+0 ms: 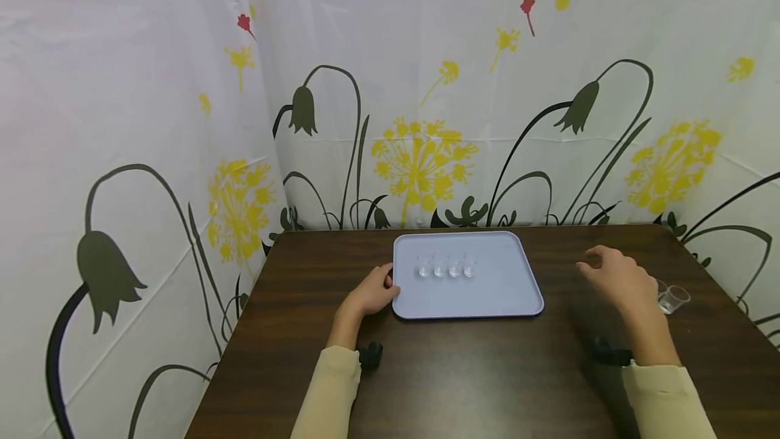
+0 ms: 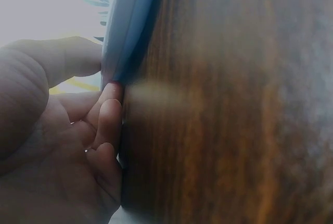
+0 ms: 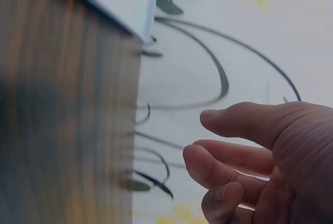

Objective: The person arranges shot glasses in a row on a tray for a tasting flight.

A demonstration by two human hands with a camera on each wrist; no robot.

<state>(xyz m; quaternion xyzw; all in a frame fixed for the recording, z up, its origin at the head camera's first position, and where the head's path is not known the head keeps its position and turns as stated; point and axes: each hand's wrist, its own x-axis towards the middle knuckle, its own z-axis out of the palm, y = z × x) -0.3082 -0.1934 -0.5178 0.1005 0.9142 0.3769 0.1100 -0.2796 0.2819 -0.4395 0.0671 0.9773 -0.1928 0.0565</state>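
Note:
A light blue-grey tray [image 1: 506,293] lies toward the back of the table. Several small clear cups [image 1: 439,269] stand on it in a short row, left of its middle. My left hand [image 1: 370,291] grips the tray's left edge. In the left wrist view the thumb rests on the rim [image 2: 127,26] and the fingers are curled at its underside. To the right of the tray, my right hand [image 1: 624,283] hovers over the table with loosely bent fingers and nothing in them. Beyond that hand's wrist side, a clear cup [image 1: 674,299] lies close to another, partly hidden one.
The dark wooden table [image 1: 481,378] ends at the back against a white curtain [image 1: 390,32] printed with flowers. Its right edge runs just past the loose cups. A small black device is strapped at each wrist.

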